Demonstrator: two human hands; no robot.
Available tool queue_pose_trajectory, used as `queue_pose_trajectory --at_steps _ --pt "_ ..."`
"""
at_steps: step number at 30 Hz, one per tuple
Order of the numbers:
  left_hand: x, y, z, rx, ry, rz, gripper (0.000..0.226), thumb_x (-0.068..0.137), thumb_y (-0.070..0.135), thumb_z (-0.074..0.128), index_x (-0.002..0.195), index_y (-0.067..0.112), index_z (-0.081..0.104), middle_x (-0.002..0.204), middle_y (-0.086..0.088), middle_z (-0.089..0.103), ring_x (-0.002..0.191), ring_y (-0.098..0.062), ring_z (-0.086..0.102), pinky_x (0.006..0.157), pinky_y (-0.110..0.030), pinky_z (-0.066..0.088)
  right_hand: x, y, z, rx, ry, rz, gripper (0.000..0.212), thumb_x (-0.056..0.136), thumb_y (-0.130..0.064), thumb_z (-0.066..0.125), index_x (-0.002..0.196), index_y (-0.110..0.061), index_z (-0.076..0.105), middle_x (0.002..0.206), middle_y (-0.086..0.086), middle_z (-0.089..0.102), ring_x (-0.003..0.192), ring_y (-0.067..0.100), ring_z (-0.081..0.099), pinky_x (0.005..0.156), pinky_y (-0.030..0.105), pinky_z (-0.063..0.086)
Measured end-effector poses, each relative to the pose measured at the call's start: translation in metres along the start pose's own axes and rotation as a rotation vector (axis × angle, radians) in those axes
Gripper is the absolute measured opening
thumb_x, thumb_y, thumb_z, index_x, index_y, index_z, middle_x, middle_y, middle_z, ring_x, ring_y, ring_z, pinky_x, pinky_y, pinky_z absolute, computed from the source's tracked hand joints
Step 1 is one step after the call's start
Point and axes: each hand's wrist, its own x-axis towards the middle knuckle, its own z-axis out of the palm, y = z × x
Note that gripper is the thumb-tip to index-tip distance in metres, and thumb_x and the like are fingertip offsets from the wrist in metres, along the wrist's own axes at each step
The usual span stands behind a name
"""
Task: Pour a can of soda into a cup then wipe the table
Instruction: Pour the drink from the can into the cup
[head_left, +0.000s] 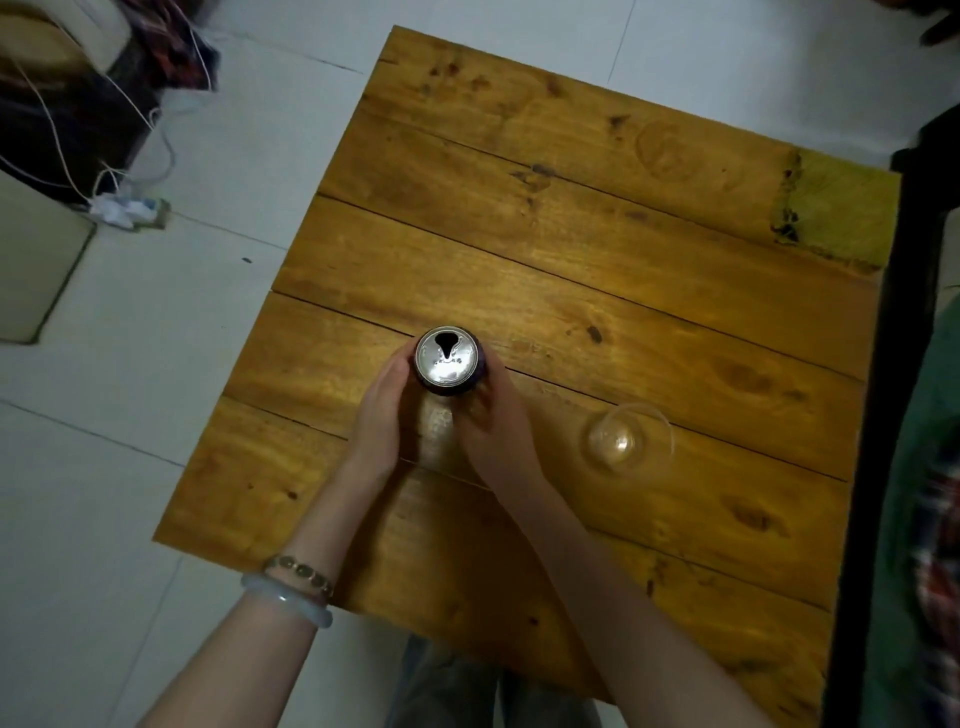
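Observation:
A dark soda can (447, 359) stands upright on the wooden table (597, 270), its silver top showing an open mouth hole. My left hand (382, 415) cups the can's left side and my right hand (493, 421) wraps its right side. A clear plastic cup (628, 437) stands upright and looks empty, on the table to the right of my right hand, apart from it. No cloth shows on the table.
A black frame (883, 364) runs along the table's right edge. White tiled floor (156, 389) lies to the left, with cables and a power strip (124, 208) at the upper left. My legs (467, 686) show below the near edge.

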Motion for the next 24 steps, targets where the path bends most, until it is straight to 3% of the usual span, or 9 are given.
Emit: queue_pose_trajectory --at_steps 3,6,9,12,17,19,22,24 --pt "-0.005 0.002 0.001 -0.089 -0.031 0.014 0.035 0.093 0.03 0.029 0.119 0.029 0.052 0.121 0.013 0.058 0.115 0.001 0.054 0.098 -0.02 0.042 0.005 -0.001 0.004 -0.002 0.012 -0.008 0.063 0.076 0.002 0.067 0.128 -0.023 0.043 0.125 -0.013 0.053 0.116 -0.005 0.048 0.1 0.016 0.039" --pt "-0.011 0.001 0.0 -0.136 -0.061 0.002 0.039 0.099 0.024 0.027 0.132 0.019 0.047 0.133 0.005 0.054 0.125 -0.007 0.049 0.105 -0.026 0.039 0.006 -0.007 0.008 -0.007 0.042 0.018 0.066 0.072 -0.005 0.075 0.129 -0.02 0.047 0.126 -0.007 0.057 0.109 -0.01 0.05 0.092 0.006 0.037" --pt "-0.021 0.001 -0.002 -0.087 -0.078 -0.002 0.04 0.103 0.012 0.024 0.14 0.013 0.038 0.14 0.006 0.048 0.129 -0.003 0.043 0.109 -0.029 0.036 0.003 -0.017 0.012 -0.045 0.106 0.014 0.059 0.072 -0.02 0.08 0.118 -0.035 0.047 0.115 -0.018 0.058 0.102 -0.016 0.051 0.084 0.002 0.038" --pt "-0.031 0.006 -0.006 -0.025 -0.073 0.047 0.042 0.102 0.005 0.025 0.142 0.012 0.035 0.143 0.005 0.044 0.131 -0.003 0.041 0.108 -0.034 0.037 -0.003 -0.027 0.007 -0.06 0.115 -0.002 0.062 0.07 -0.02 0.081 0.115 -0.043 0.045 0.111 -0.027 0.055 0.101 -0.019 0.051 0.083 0.002 0.038" --pt "-0.041 0.04 -0.008 0.089 -0.113 0.208 0.042 0.101 0.004 0.026 0.141 0.012 0.038 0.142 0.0 0.045 0.132 -0.011 0.04 0.107 -0.039 0.039 -0.014 -0.052 -0.019 -0.019 0.129 -0.09 0.066 0.066 -0.014 0.084 0.123 -0.018 0.052 0.115 -0.021 0.057 0.107 -0.011 0.054 0.088 0.011 0.042" --pt "-0.042 0.058 -0.005 0.16 -0.149 0.3 0.043 0.1 0.011 0.026 0.141 0.012 0.038 0.144 -0.002 0.043 0.135 -0.013 0.036 0.109 -0.043 0.035 -0.014 -0.067 -0.031 -0.009 0.117 -0.099 0.069 0.064 -0.014 0.085 0.124 -0.015 0.053 0.117 -0.015 0.059 0.109 -0.005 0.055 0.091 0.017 0.045" --pt "-0.044 0.092 0.006 0.066 -0.148 0.244 0.048 0.096 0.034 0.023 0.136 0.022 0.047 0.139 0.005 0.048 0.133 -0.009 0.039 0.111 -0.042 0.031 -0.016 -0.09 -0.051 0.003 0.137 -0.109 0.073 0.062 -0.015 0.087 0.125 -0.02 0.051 0.118 -0.015 0.059 0.111 -0.003 0.054 0.095 0.019 0.045" --pt "-0.049 0.112 0.018 0.045 -0.164 0.272 0.053 0.093 0.039 0.021 0.135 0.021 0.048 0.139 0.004 0.049 0.132 -0.008 0.039 0.111 -0.04 0.03 -0.021 -0.102 -0.066 0.033 0.161 -0.126 0.074 0.062 -0.016 0.087 0.126 -0.022 0.05 0.119 -0.013 0.06 0.113 0.0 0.054 0.098 0.025 0.045"
